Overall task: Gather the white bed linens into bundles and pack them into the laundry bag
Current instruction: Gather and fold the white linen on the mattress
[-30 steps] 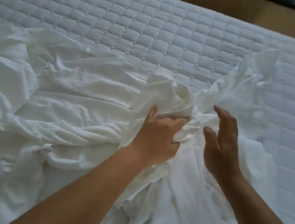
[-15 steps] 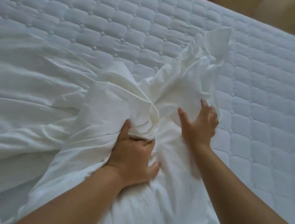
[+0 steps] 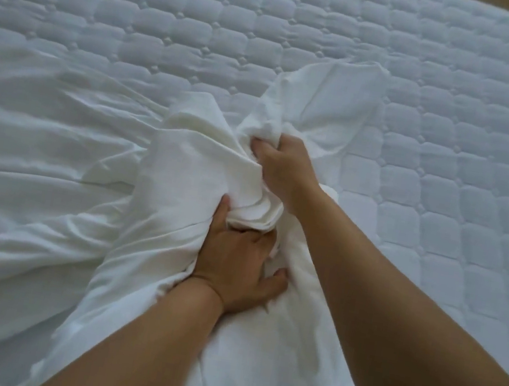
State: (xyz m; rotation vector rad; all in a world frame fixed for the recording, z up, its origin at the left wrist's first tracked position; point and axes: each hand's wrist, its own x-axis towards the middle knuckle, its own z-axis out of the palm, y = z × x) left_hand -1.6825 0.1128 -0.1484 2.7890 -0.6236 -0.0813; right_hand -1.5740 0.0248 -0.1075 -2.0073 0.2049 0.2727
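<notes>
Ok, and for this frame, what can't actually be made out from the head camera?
- Laundry bag: nowhere in the head view, so packing progress can't be judged.
- Left hand fingertips: buried in the white sheet, hidden by its folds.
- Right hand fingertips: curled into the same bunch, hidden by cloth.
- Sheet's near and left ends: cut off by the frame edges.
- Quilted mattress: far and right edges mostly out of frame.

The sheet (image 3: 50, 158) is white woven cloth, matt and thin, creased into soft folds on the left and bunched into thick layered pleats at the middle. The mattress (image 3: 454, 159), bare across the far side and the right, is white quilted fabric, matt, padded into rounded squares with stitched seams and small tufted dimples between them. At the far right corner a sliver of tan surface shows, too small to tell.
</notes>
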